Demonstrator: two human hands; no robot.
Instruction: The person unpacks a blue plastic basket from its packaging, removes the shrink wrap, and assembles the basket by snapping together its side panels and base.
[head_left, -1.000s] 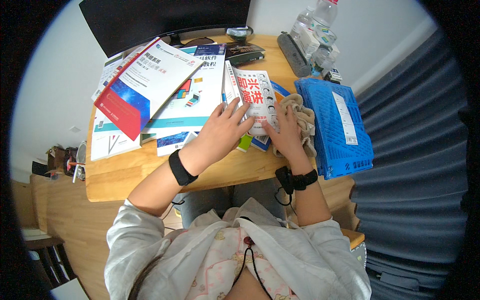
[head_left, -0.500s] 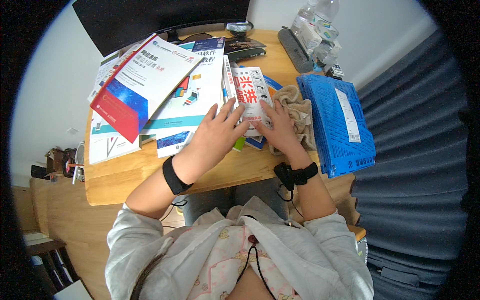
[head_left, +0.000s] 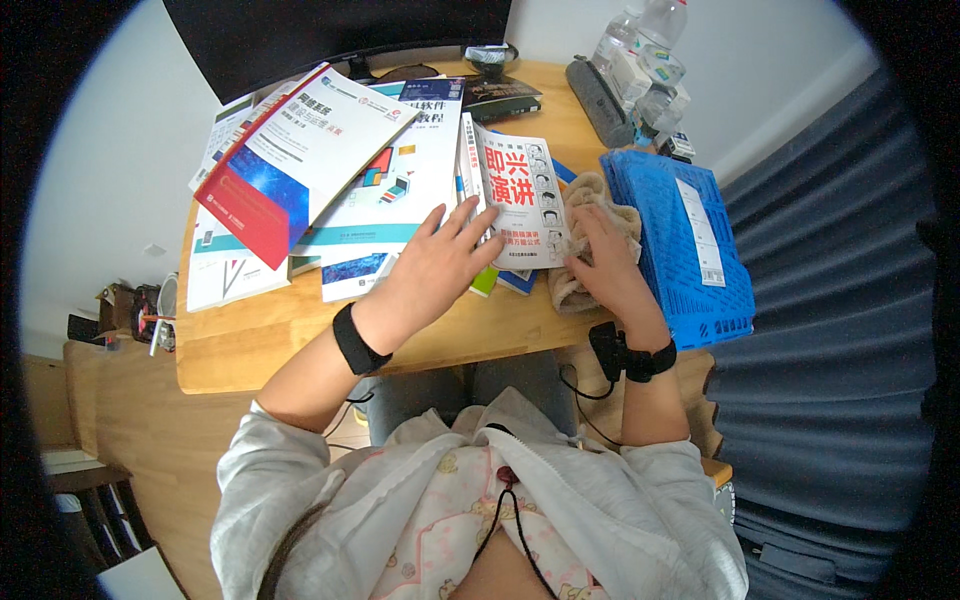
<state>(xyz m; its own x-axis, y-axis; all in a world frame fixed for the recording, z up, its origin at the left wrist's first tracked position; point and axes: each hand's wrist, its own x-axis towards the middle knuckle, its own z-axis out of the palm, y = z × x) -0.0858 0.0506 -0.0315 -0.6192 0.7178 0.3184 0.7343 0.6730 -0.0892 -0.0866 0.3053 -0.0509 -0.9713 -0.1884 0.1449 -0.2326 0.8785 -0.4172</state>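
Note:
A white paperback (head_left: 525, 200) with red lettering and small drawn faces lies on other books in the middle of the desk. My left hand (head_left: 440, 262) rests with fingers spread at its left side, fingertips over its spine and the neighbouring book. On the crumpled beige towel (head_left: 600, 195), just right of the paperback, lies my right hand (head_left: 608, 262); its fingers are stretched out and its thumb is close to the book's edge. Further left, a white, blue and red textbook (head_left: 310, 150) tops a fanned pile that includes a large white software textbook (head_left: 385, 190).
A blue plastic package (head_left: 680, 250) with a white label lies at the desk's right edge. Behind it are a grey pencil case (head_left: 598, 103) and several clear bottles (head_left: 660, 25). A black monitor (head_left: 340, 35) stands at the back. Dark curtains (head_left: 830, 260) hang on the right.
My right hand has moved right, off the paperback and onto the towel, leaving the cover uncovered. My left hand stays at the book's left side. The view has shifted slightly.

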